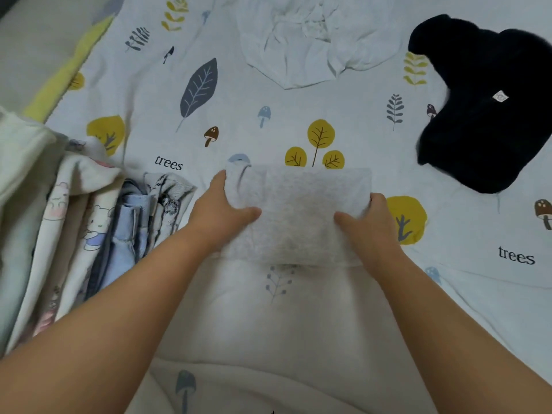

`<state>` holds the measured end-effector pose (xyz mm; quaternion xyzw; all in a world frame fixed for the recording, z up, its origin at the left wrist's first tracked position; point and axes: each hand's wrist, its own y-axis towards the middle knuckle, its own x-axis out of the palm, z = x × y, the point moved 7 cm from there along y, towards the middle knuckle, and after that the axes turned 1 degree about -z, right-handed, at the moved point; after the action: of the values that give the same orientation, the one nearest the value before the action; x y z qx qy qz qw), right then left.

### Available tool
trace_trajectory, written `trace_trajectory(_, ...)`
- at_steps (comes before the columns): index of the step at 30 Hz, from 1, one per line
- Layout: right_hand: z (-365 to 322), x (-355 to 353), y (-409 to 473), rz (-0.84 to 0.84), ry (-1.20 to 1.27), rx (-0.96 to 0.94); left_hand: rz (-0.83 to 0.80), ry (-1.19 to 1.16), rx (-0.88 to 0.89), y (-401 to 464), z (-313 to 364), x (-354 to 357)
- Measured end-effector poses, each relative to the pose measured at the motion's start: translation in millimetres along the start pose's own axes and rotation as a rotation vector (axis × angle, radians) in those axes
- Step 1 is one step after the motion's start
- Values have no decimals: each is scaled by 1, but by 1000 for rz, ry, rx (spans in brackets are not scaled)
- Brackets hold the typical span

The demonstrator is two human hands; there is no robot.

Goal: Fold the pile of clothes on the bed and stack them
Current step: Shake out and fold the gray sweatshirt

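Nearest: two bare forearms reaching out over the bed (268,324), whose sheet is printed with trees, leaves and mushrooms. Item in hand: one grey garment (298,213), already folded to a compact rectangle, lying at the centre of the bed. Left hand (222,216) grips its left edge, thumb on top and fingers curled round the side; right hand (366,222) grips its right edge the same way, so each grip is closed on the cloth and neither is free. Step, as judged: a last fold or a lift of the finished bundle toward the stack. To do it well, keep both edges level and the grip even so the layers do not slide apart, press the crease flat before lifting, and carry the bundle flat. To the near left: one stack of folded clothes (98,222), seen edge-on, with cartoon-print pieces, a pale blue piece and a striped one; roughly five or six layers show, though an exact count cannot be made. It lies just beside the left hand, so the bundle would probably go there, square with the other edges. Further, at the right: one black garment (484,115), loose and unfolded. Farthest, at the centre: one white garment (313,40), crumpled and unfolded. Count remaining, as judged: two pieces to fold besides the grey one.
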<state>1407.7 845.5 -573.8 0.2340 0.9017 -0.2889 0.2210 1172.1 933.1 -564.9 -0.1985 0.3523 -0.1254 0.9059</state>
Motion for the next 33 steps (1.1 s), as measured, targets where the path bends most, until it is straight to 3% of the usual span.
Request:
trace_trajectory(7, -19, -32, -39, -26, 45, -96, -84, -176, -74, -45, -1, -10)
trace_trajectory(23, -164, -129, -171, -184, 45, -325, 118, -414, 33, -215, 95, -131)
trace_trajectory(33, -271, -91, -233, -317, -83, -564, 275, -425, 18, -279, 90, -236)
